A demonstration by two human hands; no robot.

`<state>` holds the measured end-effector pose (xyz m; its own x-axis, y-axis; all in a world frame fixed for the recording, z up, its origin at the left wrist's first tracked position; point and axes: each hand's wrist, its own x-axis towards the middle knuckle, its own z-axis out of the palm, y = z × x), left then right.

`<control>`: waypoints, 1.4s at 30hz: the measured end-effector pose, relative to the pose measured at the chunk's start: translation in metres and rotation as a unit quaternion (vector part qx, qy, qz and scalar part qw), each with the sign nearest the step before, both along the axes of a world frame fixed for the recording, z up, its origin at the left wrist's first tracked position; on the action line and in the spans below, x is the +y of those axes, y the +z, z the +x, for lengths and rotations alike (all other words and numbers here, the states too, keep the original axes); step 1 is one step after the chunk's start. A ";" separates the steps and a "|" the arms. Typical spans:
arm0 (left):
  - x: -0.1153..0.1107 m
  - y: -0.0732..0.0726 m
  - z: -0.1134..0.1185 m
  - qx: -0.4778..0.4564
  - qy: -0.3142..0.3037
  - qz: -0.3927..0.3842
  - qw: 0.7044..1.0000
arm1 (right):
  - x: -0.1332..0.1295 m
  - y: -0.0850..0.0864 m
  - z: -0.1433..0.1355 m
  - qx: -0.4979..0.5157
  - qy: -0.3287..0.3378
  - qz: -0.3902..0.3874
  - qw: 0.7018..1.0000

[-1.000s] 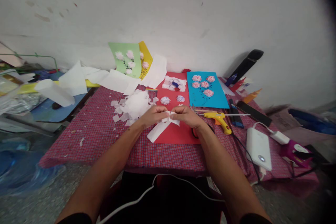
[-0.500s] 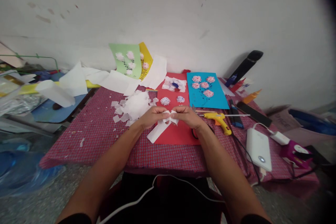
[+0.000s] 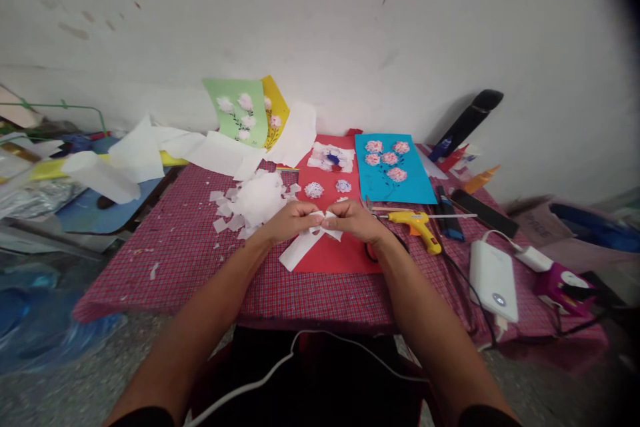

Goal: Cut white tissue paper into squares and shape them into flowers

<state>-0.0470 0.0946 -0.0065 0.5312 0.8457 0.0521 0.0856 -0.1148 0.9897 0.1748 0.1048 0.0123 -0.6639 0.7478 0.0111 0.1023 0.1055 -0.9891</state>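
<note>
My left hand (image 3: 296, 220) and my right hand (image 3: 354, 220) meet over a red sheet of paper (image 3: 330, 257). Between thumb and fingers, both pinch a white strip of paper (image 3: 299, 250), which is folded or bunched where they hold it. Its loose end slants down to the left over the red sheet. Just beyond my hands, two speckled paper flowers (image 3: 314, 190) lie on the sheet. Behind them is a white tissue piece (image 3: 330, 157) with a dark blue stain. A pile of white paper squares (image 3: 260, 199) sits left of my left hand.
Right of my hands lies a yellow hot glue gun (image 3: 420, 225), near scissors (image 3: 371, 252) partly under my wrist. A blue card (image 3: 395, 190) with paper flowers is behind it. A white power bank (image 3: 493, 280) stands farther right. Green (image 3: 237, 90) and yellow cards lean at the wall.
Both hands stay nearly in place, still pinching the paper strip, whose bunched part looks slightly flatter. The camera view has shifted a little.
</note>
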 end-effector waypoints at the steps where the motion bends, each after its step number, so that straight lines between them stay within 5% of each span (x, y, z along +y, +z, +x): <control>1: 0.000 0.000 0.000 -0.003 -0.002 -0.001 1.000 | 0.000 0.000 0.000 0.004 0.001 -0.003 1.000; 10: -0.002 0.002 0.003 -0.091 -0.009 -0.053 0.994 | -0.005 0.007 -0.004 0.059 -0.012 -0.030 0.998; 19: -0.003 0.004 0.003 -0.054 -0.004 -0.040 0.998 | 0.000 0.002 -0.001 0.016 -0.006 -0.046 0.999; 28: -0.003 0.003 0.000 -0.082 -0.051 -0.107 0.990 | -0.003 0.004 -0.003 0.050 0.000 -0.062 0.997; 42: -0.003 0.006 0.000 -0.065 -0.036 -0.073 0.995 | -0.003 0.007 -0.001 0.036 0.000 -0.067 0.997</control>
